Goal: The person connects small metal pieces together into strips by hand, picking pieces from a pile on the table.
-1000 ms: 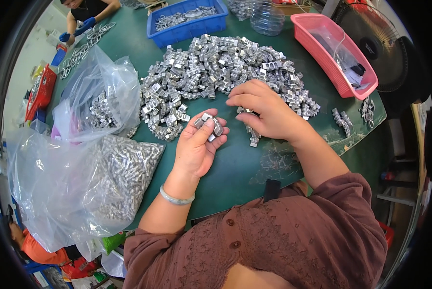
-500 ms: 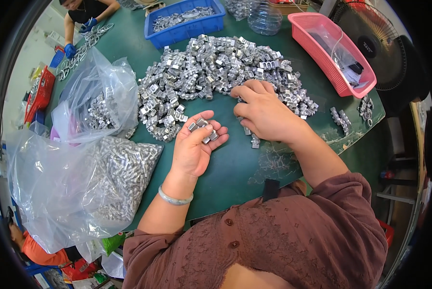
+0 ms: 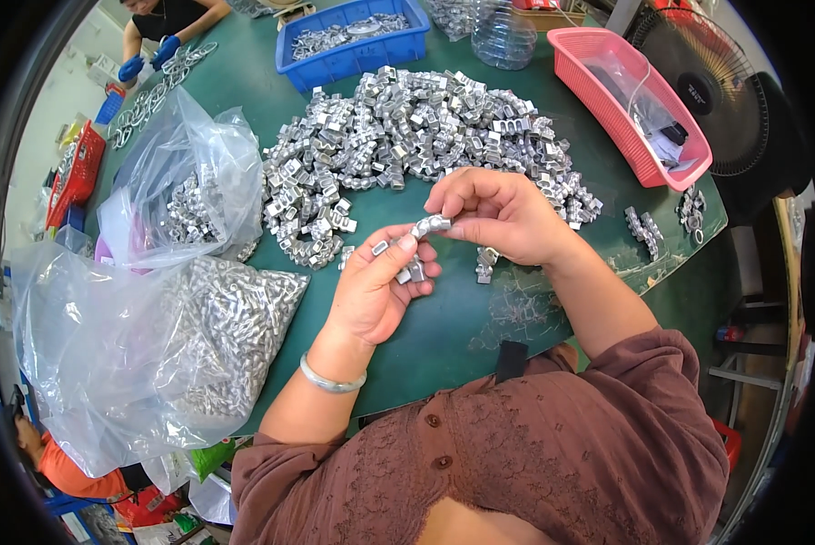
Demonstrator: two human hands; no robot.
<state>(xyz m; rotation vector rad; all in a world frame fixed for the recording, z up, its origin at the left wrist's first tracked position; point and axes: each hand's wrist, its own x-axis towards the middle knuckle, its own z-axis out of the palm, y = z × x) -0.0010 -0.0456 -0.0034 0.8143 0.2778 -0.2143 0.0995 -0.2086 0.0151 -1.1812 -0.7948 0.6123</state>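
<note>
Several small silvery metal pieces [image 3: 414, 272] sit in my left hand [image 3: 372, 289], its fingers curled around them. Between my two hands stretches a short row of shiny metal pieces [image 3: 431, 224]. My left thumb presses one end of it, and the fingertips of my right hand [image 3: 503, 216] pinch the other. Just beyond my hands spreads a large heap of similar metal pieces [image 3: 416, 127] on the green table [image 3: 425, 350]. A small joined cluster [image 3: 486, 264] lies under my right wrist, apart from the heap.
Clear plastic bags [image 3: 235, 318] full of metal parts stand at left. A blue bin [image 3: 353, 64] and a plastic jar [image 3: 502, 41] are at the back. A pink basket [image 3: 580, 68] and a black fan [image 3: 698, 95] stand right. Far left, a person in blue gloves [image 3: 130, 68] handles metal rings.
My right hand has come from the heap's near edge to my left hand. A short row of metal pieces is now pinched between them.
</note>
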